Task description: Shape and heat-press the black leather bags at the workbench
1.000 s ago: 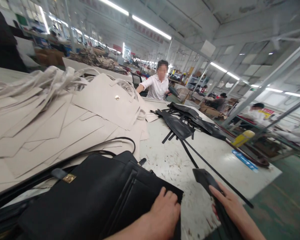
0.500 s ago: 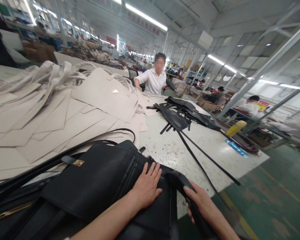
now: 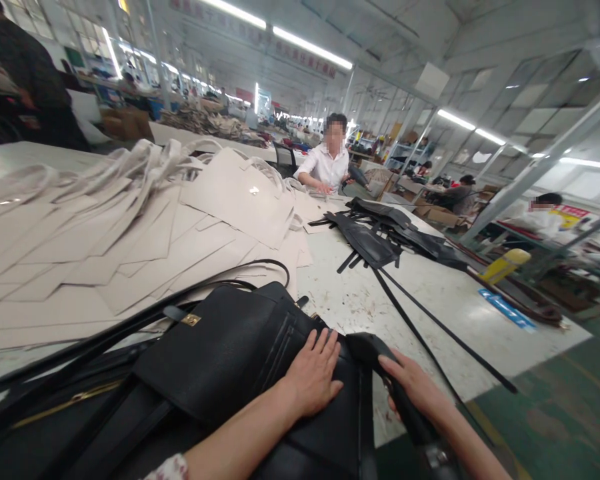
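A black leather handbag (image 3: 225,353) with a gold clasp lies on the white worktable (image 3: 430,300) right in front of me. My left hand (image 3: 313,373) rests flat on its right side, fingers spread. My right hand (image 3: 417,387) grips a black leather strap piece (image 3: 375,350) that rises beside the bag's right edge. More black bag parts lie under the handbag at the lower left.
A big pile of cream leather panels and bags (image 3: 130,220) covers the table's left half. Black leather pieces and long straps (image 3: 380,240) lie farther back. A person in a white shirt (image 3: 330,167) works at the table's far end. Green floor lies to the right.
My left hand has slid from the bag's corner onto its side with the fingers spread. My right hand has brought the strap piece in from the table to the bag's right edge.
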A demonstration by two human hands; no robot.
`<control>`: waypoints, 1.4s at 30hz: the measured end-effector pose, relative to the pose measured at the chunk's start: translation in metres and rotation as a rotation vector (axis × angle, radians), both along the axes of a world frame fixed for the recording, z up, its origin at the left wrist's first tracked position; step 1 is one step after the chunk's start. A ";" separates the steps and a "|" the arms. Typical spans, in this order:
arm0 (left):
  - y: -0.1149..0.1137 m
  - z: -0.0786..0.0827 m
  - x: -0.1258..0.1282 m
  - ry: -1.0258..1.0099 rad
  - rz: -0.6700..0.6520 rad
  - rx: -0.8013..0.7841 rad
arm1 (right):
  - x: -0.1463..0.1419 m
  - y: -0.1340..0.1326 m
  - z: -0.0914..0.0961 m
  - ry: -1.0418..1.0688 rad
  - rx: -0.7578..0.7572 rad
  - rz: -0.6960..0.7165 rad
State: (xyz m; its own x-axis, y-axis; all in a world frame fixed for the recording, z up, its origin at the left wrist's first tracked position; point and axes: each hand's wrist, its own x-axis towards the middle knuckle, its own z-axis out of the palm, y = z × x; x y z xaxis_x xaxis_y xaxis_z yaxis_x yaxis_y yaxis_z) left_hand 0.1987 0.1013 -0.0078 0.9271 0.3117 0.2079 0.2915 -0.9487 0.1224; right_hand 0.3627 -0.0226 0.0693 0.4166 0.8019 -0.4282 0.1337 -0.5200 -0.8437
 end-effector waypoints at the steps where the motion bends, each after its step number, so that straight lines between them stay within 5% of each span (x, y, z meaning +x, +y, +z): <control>1: -0.001 0.000 0.000 -0.002 -0.003 0.006 | 0.003 0.011 -0.001 -0.016 0.010 -0.004; 6: 0.005 -0.002 0.007 -0.015 0.053 0.024 | 0.007 0.017 0.000 -0.096 0.049 -0.093; 13: 0.034 0.003 0.025 -0.011 0.194 -0.003 | -0.056 -0.104 0.017 0.015 -0.011 -0.149; 17: 0.026 0.009 0.022 -0.013 0.115 0.013 | -0.085 -0.133 0.012 0.039 0.025 -0.047; 25: 0.003 0.008 0.005 -0.020 -0.101 -0.031 | -0.064 -0.082 0.006 0.173 -0.036 -0.001; 29: 0.005 0.007 0.006 -0.027 -0.081 -0.045 | -0.051 -0.068 0.011 0.181 -0.054 0.027; 37: 0.006 0.004 0.007 -0.068 -0.072 -0.094 | -0.062 -0.104 0.018 0.174 -0.163 -0.013; 42: 0.006 0.004 0.006 -0.137 0.026 -0.154 | -0.043 -0.050 0.006 0.098 -0.079 -0.016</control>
State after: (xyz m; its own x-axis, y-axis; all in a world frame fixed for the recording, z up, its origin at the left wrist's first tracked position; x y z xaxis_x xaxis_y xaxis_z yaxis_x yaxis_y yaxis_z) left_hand 0.2043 0.1073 -0.0043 0.8848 0.3730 0.2794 0.2862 -0.9081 0.3058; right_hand 0.3194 -0.0723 0.0757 0.3819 0.7579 -0.5289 0.0436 -0.5865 -0.8088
